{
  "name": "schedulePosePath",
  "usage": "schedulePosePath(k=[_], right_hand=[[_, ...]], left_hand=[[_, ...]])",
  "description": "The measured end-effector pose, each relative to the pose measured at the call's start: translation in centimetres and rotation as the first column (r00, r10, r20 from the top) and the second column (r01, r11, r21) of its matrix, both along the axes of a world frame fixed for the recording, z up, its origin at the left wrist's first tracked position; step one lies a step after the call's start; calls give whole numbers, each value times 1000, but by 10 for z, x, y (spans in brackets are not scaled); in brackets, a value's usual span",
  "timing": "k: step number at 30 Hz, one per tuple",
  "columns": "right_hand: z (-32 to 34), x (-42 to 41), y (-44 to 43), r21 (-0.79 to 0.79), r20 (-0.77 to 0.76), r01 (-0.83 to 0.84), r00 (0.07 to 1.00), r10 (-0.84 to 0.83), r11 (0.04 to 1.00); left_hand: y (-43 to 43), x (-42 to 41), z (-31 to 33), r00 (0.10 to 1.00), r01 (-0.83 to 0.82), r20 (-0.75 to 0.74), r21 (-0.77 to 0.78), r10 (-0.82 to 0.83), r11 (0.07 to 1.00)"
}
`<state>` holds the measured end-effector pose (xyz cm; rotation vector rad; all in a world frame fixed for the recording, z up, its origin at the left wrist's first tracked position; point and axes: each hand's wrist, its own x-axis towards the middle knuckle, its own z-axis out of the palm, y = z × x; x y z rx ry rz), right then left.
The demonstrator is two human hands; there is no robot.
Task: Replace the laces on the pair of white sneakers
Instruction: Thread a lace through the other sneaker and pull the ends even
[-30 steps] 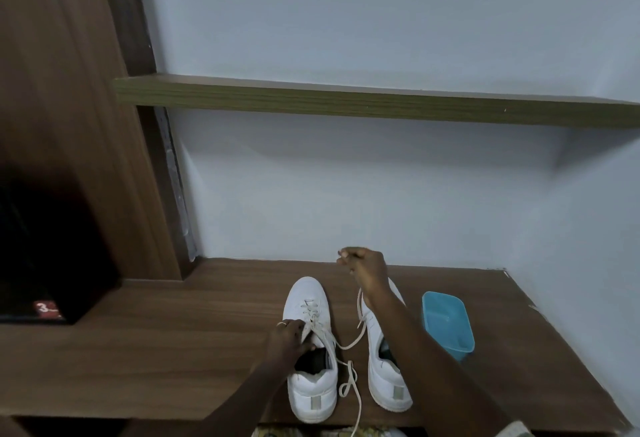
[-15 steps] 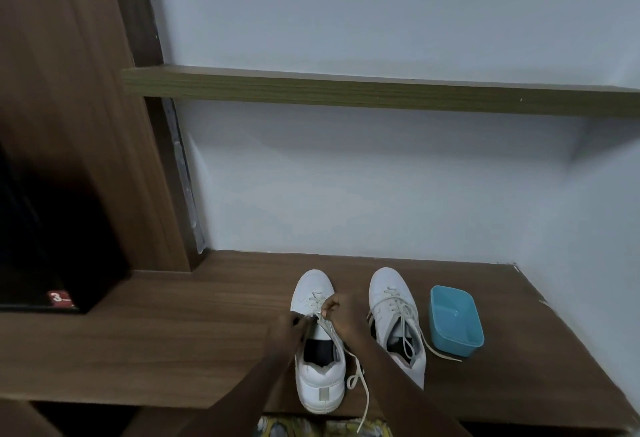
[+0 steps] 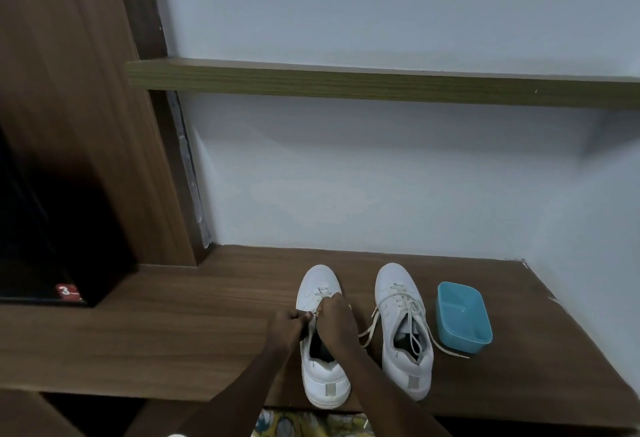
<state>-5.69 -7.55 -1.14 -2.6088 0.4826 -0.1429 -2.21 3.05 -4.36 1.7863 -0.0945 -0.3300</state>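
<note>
Work probably near halfway, at lower centre of the frame: left hand (image 3: 289,327) and right hand (image 3: 334,320) touching, both pinching the lace (image 3: 321,289) over the tongue of the left-of-frame white sneaker (image 3: 325,377), lacing there unfinished, right-of-frame white sneaker (image 3: 394,280) laced but untied beside a blue tub (image 3: 464,341).

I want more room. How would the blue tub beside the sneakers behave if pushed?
The blue tub looks like thin plastic and seems empty, so it is probably light. On the smooth wooden counter it would likely slide easily. Its low, wide shape suggests little risk of tipping.
</note>
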Motion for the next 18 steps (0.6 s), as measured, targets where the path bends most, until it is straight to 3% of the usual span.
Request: schedulePosePath(k=[4,8,13,15,18], right_hand=[[0,-1,-1,7,17,7,1000,-7,1000],[-1,-1,-5,94,20,64,998,-66,994],[-5,-2,-14,182,51,37,998,-47,983],[-6,-7,-19,133,53,18,998,-25,991],[-5,-16,-27,65,21,23,999,-25,998]], left_hand=[[2,0,-5,996,-66,-68,-40,63,997],[4,4,-10,990,-23,-143,-84,11,996],[-8,1,2,966,-181,-196,-45,169,983],[-10,3,3,916,-310,-314,-159,250,938],[-7,9,2,804,-523,-516,-379,294,763]])
